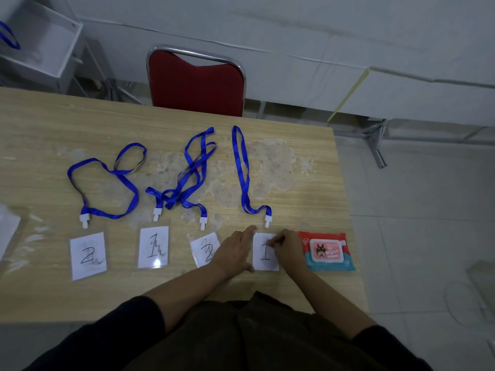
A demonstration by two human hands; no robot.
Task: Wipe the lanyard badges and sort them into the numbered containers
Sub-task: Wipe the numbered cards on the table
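Observation:
Four clear badge sleeves lie in a row near the front of the wooden table [53,124], each on a blue lanyard [242,167]. From the left their paper cards read 2 [87,257], 1 [153,247], 2 [203,250] and 1 [263,254]. My left hand [235,250] lies flat between the last two, covering part of the third badge and pressing the left edge of the rightmost one. On that badge's upper right part, my right hand [290,249] has its fingertips curled and pinched together. What lies under them is hidden.
A closed pack of wet wipes [328,251] lies just right of my right hand, near the table's right edge. A red chair [197,81] stands behind the table. A clear box [40,41] holding a blue lanyard sits at the far left. Clear plastic shows at the left edge [8,231].

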